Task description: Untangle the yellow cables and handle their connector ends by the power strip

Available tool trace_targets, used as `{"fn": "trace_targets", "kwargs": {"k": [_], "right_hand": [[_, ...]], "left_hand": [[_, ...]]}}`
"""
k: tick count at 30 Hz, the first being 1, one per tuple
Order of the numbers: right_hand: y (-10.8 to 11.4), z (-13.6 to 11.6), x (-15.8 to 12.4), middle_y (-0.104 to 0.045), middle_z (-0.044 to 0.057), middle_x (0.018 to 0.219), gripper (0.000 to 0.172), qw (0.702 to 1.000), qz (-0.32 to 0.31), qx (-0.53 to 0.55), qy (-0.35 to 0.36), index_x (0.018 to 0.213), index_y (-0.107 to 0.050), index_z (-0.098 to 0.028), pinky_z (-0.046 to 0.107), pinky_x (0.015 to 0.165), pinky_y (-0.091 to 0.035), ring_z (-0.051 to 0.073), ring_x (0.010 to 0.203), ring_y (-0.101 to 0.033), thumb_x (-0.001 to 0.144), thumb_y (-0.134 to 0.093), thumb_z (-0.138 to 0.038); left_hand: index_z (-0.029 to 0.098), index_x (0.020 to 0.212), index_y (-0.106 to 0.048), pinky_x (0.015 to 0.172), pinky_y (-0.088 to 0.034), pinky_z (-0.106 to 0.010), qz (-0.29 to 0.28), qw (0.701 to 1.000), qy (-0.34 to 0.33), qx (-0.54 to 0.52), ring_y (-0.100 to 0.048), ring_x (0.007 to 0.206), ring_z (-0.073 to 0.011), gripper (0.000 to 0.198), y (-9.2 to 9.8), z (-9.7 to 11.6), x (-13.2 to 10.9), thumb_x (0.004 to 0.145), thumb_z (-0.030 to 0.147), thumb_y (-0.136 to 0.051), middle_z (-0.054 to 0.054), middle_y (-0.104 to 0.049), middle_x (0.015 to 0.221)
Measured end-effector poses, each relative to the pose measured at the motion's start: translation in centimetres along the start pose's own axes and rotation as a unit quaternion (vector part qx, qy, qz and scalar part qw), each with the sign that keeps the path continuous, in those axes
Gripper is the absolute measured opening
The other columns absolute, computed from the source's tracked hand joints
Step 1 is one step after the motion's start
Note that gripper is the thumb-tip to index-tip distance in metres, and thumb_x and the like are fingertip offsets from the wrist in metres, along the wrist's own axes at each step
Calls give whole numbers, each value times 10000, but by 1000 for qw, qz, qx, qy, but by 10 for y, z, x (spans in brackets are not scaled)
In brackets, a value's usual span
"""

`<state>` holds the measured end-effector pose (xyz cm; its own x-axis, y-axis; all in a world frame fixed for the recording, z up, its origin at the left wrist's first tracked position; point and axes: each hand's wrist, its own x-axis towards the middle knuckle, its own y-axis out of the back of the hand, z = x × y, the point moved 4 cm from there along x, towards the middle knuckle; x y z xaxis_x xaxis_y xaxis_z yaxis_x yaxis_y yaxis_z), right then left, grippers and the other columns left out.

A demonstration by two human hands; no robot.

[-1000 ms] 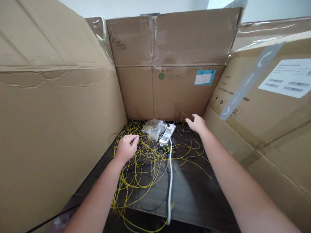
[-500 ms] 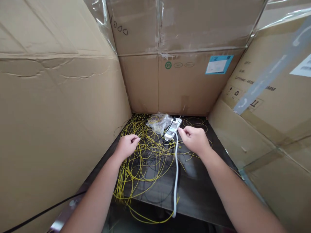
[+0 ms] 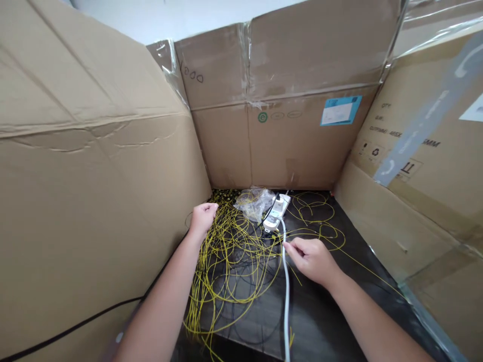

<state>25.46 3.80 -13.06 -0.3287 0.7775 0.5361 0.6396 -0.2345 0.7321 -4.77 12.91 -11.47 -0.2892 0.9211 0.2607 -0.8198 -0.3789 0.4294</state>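
Observation:
A tangle of thin yellow wires [image 3: 234,251] is spread over a dark table top [image 3: 339,281]. My left hand [image 3: 203,217] rests at the tangle's left edge with its fingers curled in on some of the yellow strands. My right hand [image 3: 312,259] sits lower and to the right, thumb and finger pinched on a thin yellow wire right beside a white cable [image 3: 286,281]. That cable runs up to a white power strip [image 3: 276,213] near the back.
Tall cardboard walls [image 3: 94,191] close in the left, back and right sides. A clear plastic bag [image 3: 254,201] lies by the power strip. A black cord [image 3: 75,327] trails along the lower left. Dark thin wires mix in with the yellow ones.
My right hand has drawn back from near the power strip toward me, pinching a strand. My left hand has shifted a little farther back at the tangle's left. The view has tilted up slightly.

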Motion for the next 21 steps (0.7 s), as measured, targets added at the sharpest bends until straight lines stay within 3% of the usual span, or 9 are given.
{"fn": "trace_targets", "kwargs": {"k": [4, 8, 14, 21], "right_hand": [[-2, 3, 0, -412, -25, 467, 363, 1000, 7, -1, 6, 518, -452, -161, 223, 503, -266, 65, 440, -388, 847, -457, -315], [-1, 2, 0, -416, -24, 472, 363, 1000, 8, -3, 13, 519, -452, -160, 222, 500, -265, 63, 439, -388, 850, -454, -309], [-2, 3, -1, -424, -23, 473, 354, 1000, 9, -7, 23, 523, -464, -161, 221, 505, -276, 64, 440, -394, 850, -455, -297], [0, 3, -1, -432, -18, 476, 349, 1000, 0, -12, 23, 524, -462, -168, 223, 499, -291, 70, 441, -395, 851, -450, -291]], "left_hand": [[116, 680, -613, 443, -312, -202, 4, 997, 1, 82, -353, 412, -72, 372, -4, -11, 27, 756, 446, -458, 20, -472, 486], [136, 599, -652, 500, -362, -228, -74, 985, -22, 154, -456, 466, -112, 323, -24, -16, 42, 670, 443, -580, -11, -551, 494], [230, 788, -712, 601, -418, -226, -203, 943, -81, 251, -587, 636, -143, 203, -60, -9, 40, 645, 344, -623, -26, -690, 771], [292, 794, -714, 665, -441, -247, -280, 889, -124, 340, -619, 732, -177, 236, -81, -3, 38, 586, 225, -625, -16, -698, 799]]}}
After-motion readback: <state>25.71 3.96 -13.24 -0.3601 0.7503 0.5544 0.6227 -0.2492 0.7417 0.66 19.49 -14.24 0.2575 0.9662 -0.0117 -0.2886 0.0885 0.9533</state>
